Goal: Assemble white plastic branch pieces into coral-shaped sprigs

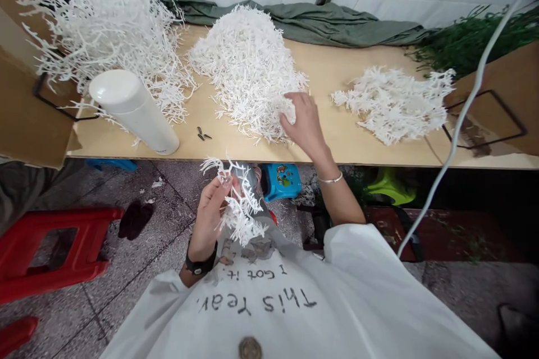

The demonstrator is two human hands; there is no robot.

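My left hand (213,210), with a black band on its wrist, pinches a white branching plastic sprig (242,210) below the table's front edge. My right hand (302,123) is over the right side of the middle heap of small white pieces (248,67). Its thumb and fingers are curved and apart, and nothing can be made out between them. Long white branched strands (113,28) are piled at the table's left. A smaller cluster of white sprigs (396,101) lies at the right.
A white bottle (135,112) stands at the front left of the table (328,67), near several dark seeds (204,134). Cardboard boxes flank both sides. A white cable (467,106) hangs at the right. Below are a red stool (80,224) and a blue stool (283,180).
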